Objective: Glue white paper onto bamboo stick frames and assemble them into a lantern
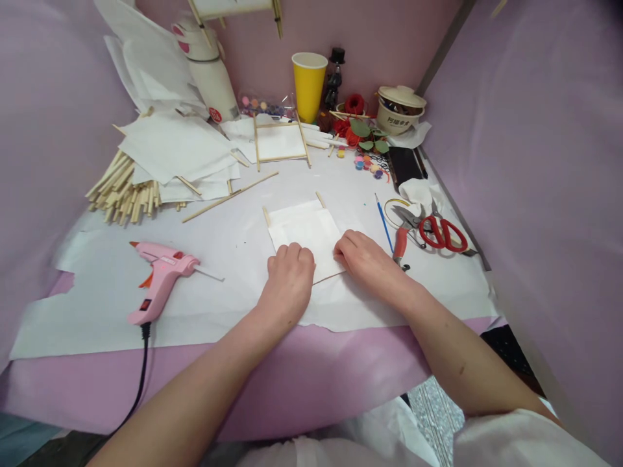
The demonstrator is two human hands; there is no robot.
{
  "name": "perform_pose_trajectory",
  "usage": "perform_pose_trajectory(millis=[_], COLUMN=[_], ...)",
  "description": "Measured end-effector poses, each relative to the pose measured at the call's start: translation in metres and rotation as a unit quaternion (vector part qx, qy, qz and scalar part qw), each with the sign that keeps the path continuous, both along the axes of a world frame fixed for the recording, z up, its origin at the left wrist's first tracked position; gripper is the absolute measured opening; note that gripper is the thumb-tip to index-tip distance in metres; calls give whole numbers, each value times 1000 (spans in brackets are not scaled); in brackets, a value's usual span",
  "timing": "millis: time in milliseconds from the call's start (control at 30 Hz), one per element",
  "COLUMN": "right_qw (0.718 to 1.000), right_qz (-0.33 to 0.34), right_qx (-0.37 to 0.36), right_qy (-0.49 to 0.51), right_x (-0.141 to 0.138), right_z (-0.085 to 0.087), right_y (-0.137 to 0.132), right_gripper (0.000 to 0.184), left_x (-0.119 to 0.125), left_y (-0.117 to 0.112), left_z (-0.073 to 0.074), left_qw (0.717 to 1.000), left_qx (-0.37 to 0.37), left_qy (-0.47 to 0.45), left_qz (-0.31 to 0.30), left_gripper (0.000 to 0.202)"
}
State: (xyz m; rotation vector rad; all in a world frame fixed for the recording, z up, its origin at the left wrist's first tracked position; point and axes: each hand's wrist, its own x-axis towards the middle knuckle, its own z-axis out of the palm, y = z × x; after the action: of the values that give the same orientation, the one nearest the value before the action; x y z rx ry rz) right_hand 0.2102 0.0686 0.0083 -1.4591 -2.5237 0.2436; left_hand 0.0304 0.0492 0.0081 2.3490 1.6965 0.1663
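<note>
A small stick frame covered with white paper [307, 230] lies on the white-covered table in front of me. Two pale stick ends poke out past its far edge. My left hand [291, 279] is closed over its near left side, fingers curled down. At the right edge my right hand [367, 259] bends its fingers around the paper and its rim. My hands hide both near corners and the fingertips. Left of the hands rests a pink hot glue gun [163, 275], a thin glue stick projecting from its back.
A heap of wooden sticks [129, 188] and paper sheets [178, 143] lies back left. Behind are another stick frame [282, 157], a bottle [211, 81] and a yellow cup [309, 87]. Red-handled scissors [442, 233], pliers [402, 240] and a blue brush [383, 220] lie right.
</note>
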Motion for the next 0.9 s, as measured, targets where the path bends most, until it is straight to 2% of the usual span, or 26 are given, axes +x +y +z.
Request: perform_pose_trajectory(millis=[167,267,300,333,400,500,633,900], right_qw=[997,989,987,987,990,994,996,998], right_qz=[-9,-39,-40,-33,3,52,64,53], right_qx=[7,63,83,95,93,75,58,33], right_qy=[79,127,131,128,104,66,32,19], right_x=[12,21,22,23,22,16,11,2], right_z=[4,11,12,11,8,-2,-8,2], right_y=[-6,-26,-35,-44,-61,-74,-73,-60], right_gripper=[17,24,25,26,29,34,41,39], left_x=[-14,-19,-18,-16,-8,3,8,3], left_y=[2,-18,-30,-42,-65,-86,-85,-72], left_z=[6,8,7,4,-4,-16,-22,-12], left_qw=[995,984,979,975,970,977,980,987], left_qx=[23,110,148,176,191,161,154,127], left_qy=[-91,-134,-138,-133,-91,-16,12,6], left_qz=[22,33,10,-37,-116,-136,-126,-93], left_gripper=[18,24,27,29,33,44,50,71])
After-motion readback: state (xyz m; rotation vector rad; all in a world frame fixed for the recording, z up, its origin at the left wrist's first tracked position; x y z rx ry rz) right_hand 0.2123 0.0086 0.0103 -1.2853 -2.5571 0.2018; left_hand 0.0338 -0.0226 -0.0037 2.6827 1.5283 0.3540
